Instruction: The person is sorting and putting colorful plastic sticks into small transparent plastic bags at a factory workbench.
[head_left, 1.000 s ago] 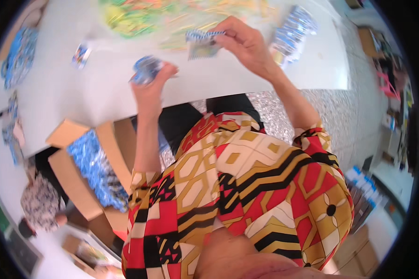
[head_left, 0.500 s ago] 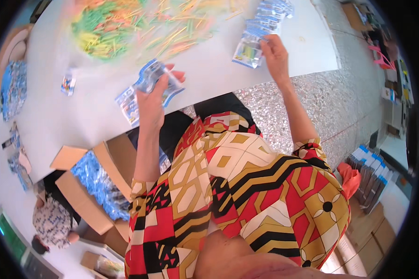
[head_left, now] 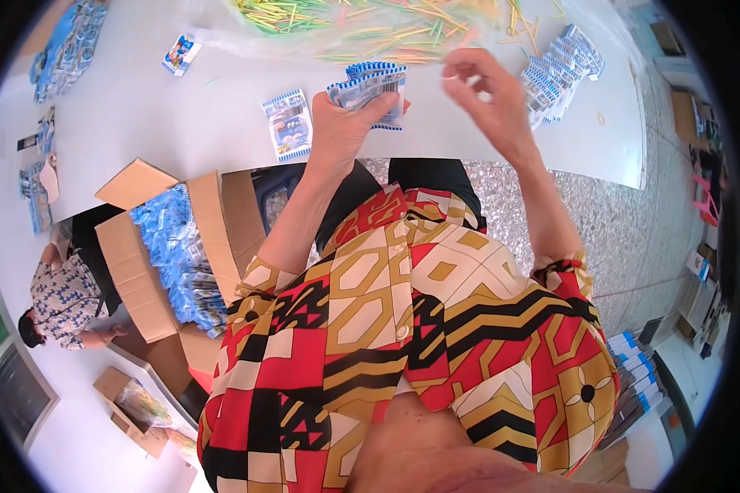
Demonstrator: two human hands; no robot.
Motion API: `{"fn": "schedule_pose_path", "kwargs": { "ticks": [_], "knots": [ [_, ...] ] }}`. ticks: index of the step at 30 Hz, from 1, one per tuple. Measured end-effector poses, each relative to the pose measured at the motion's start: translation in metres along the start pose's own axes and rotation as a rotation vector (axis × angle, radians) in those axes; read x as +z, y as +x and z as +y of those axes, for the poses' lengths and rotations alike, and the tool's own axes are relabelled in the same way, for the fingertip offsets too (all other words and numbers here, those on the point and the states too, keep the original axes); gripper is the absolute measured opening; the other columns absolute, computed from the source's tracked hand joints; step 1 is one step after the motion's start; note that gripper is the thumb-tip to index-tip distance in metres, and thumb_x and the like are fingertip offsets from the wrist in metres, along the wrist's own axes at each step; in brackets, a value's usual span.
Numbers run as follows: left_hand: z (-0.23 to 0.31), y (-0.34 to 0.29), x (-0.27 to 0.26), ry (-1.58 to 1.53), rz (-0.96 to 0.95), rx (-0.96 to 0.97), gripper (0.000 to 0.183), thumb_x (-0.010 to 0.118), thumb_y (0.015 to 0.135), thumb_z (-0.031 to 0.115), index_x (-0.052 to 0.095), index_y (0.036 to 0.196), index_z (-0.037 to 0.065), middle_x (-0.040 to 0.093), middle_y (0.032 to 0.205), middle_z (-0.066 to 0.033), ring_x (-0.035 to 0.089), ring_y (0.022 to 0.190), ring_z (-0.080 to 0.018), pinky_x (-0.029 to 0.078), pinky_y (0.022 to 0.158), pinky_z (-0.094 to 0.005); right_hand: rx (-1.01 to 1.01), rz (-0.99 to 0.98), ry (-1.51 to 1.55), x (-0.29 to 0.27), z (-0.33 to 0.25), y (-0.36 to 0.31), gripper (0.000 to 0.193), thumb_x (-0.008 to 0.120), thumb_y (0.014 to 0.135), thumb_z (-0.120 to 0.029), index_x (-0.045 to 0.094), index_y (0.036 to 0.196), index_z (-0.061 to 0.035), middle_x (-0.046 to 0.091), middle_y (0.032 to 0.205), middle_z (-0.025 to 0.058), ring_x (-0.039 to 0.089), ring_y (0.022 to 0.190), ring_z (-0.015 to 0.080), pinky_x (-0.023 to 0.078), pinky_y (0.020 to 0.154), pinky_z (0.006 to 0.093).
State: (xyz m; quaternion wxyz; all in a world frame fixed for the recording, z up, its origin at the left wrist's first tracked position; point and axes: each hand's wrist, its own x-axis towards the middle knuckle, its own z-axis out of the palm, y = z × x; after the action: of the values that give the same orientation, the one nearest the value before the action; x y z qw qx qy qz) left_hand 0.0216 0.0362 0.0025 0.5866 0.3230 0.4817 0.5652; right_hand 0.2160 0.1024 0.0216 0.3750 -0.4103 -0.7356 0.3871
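Note:
My left hand (head_left: 337, 131) is closed on a small bunch of blue-and-white plastic packets (head_left: 374, 94), held over the near part of the white table (head_left: 436, 123). Just left of it, a single packet (head_left: 288, 125) lies flat on the tabletop. Across from the bunch, my right hand (head_left: 497, 103) is raised with its fingers loosely curled and apart; nothing shows in them. Beyond that hand lies an overlapping row of similar packets (head_left: 563, 74). Thin yellow, green and orange sticks (head_left: 386, 33) are spread on clear plastic sheeting at the far side.
An open cardboard box (head_left: 144, 275) full of blue packets stands below the table's front edge at left. More packets (head_left: 70, 49) lie at far left, near a small colourful packet (head_left: 181, 54). Another person (head_left: 70, 296) is at lower left. Stacked blue-and-white items (head_left: 637, 370) stand at right.
My right hand has come away from the packet row and moved toward my left hand. The left hand now grips a bunch, and one packet lies apart beside it. The whole view has shifted.

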Motion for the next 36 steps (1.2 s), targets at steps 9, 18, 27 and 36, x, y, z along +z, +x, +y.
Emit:
{"fn": "schedule_pose_path", "kwargs": {
  "ticks": [9, 18, 27, 36],
  "knots": [
    [0.007, -0.011, -0.003, 0.03, 0.072, 0.106, 0.025, 0.073, 0.075, 0.006, 0.066, 0.097, -0.001, 0.068, 0.088, -0.0067, 0.064, 0.075, -0.0109, 0.052, 0.068, -0.0245, -0.221, -0.353, -0.088, 0.029, -0.014, 0.032, 0.013, 0.068, 0.08, -0.011, 0.063, 0.084, -0.0003, 0.059, 0.074, 0.0048, 0.053, 0.063, 0.0116, 0.042, 0.056, 0.0239],
    [0.016, -0.019, -0.015, -0.093, -0.023, 0.007, 0.031, 0.071, 0.077, 0.005, 0.062, 0.106, 0.0, 0.067, 0.096, -0.0071, 0.064, 0.081, -0.0129, 0.053, 0.074, -0.0276, -0.292, -0.469, -0.135, 0.021, -0.025, 0.04, 0.014, 0.061, 0.087, -0.011, 0.06, 0.094, 0.0006, 0.061, 0.083, 0.0083, 0.055, 0.072, 0.018, 0.045, 0.064, 0.0278],
    [0.013, -0.022, -0.014, -0.018, 0.064, 0.131, 0.026, 0.074, 0.073, 0.003, 0.065, 0.097, -0.003, 0.068, 0.087, -0.01, 0.065, 0.075, -0.0133, 0.053, 0.07, -0.0242, -0.228, -0.507, 0.043, 0.02, -0.026, 0.039, 0.014, 0.06, 0.087, -0.013, 0.06, 0.095, -0.0018, 0.059, 0.084, 0.0045, 0.054, 0.075, 0.0119, 0.044, 0.071, 0.0258],
    [0.013, -0.025, -0.006, 0.021, 0.047, 0.154, 0.03, 0.077, 0.072, 0.008, 0.065, 0.097, -0.003, 0.068, 0.088, -0.0078, 0.064, 0.076, -0.01, 0.052, 0.07, -0.0235, -0.161, -0.547, 0.007, 0.013, -0.031, 0.039, 0.017, 0.062, 0.086, -0.016, 0.062, 0.092, 0.0, 0.059, 0.082, 0.0048, 0.053, 0.075, 0.012, 0.043, 0.069, 0.0272]
  ]
}}
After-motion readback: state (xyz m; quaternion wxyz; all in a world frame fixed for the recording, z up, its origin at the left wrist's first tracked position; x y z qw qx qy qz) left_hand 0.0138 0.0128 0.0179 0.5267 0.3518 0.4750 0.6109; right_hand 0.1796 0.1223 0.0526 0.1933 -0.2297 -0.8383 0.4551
